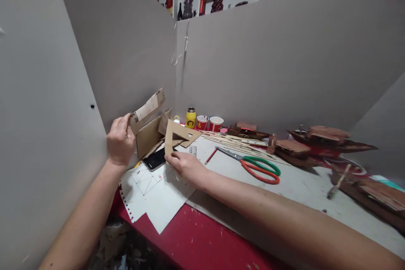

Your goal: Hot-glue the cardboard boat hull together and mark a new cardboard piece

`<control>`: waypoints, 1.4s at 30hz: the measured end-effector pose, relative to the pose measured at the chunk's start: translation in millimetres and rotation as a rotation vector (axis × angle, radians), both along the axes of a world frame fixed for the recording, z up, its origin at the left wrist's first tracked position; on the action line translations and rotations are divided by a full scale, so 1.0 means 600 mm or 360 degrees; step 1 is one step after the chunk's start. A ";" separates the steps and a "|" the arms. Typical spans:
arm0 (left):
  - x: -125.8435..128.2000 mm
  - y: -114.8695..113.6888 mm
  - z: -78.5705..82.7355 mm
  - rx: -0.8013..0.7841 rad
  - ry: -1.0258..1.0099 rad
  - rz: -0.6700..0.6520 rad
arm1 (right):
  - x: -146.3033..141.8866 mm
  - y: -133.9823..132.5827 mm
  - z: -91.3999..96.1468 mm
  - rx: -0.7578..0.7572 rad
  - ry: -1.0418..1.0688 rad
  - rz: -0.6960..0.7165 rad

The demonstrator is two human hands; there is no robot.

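My left hand is closed on a bent piece of brown cardboard with a taped flap, held up near the left grey partition. My right hand pinches the lower end of a cut cardboard triangle frame that leans over the table. A black phone lies under the cardboard, between both hands, on white paper sheets with pencil lines.
Green and red scissors, a red pencil and thin wooden sticks lie to the right. A yellow bottle and two red-white cups stand at the back. Wooden boat models fill the right side. The red table edge is near me.
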State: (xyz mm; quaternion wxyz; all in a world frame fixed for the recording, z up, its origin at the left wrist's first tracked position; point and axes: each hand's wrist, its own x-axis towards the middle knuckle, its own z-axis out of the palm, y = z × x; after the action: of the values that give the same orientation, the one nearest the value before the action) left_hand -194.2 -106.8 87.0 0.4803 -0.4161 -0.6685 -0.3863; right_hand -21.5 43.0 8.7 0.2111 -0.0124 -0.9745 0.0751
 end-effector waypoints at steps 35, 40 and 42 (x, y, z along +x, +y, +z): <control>0.250 0.057 -0.081 -0.0273 -0.0927 -0.1434 | 0.314 -0.026 0.044 -0.2498 0.0460 -0.0246; 0.276 0.087 -0.067 -0.0543 -0.1785 -0.1910 | 0.336 -0.041 0.047 -0.2324 0.0296 -0.0285; 0.283 0.092 -0.067 -0.0598 -0.1999 -0.2002 | 0.341 -0.040 0.047 -0.2266 0.0268 -0.0304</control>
State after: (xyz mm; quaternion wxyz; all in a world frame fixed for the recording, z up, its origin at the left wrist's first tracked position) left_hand -24.3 -51.8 46.9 -0.3478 -0.4887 -0.5088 -0.6176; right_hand 183.4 18.7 36.8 0.2318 -0.2262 -0.6644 0.6736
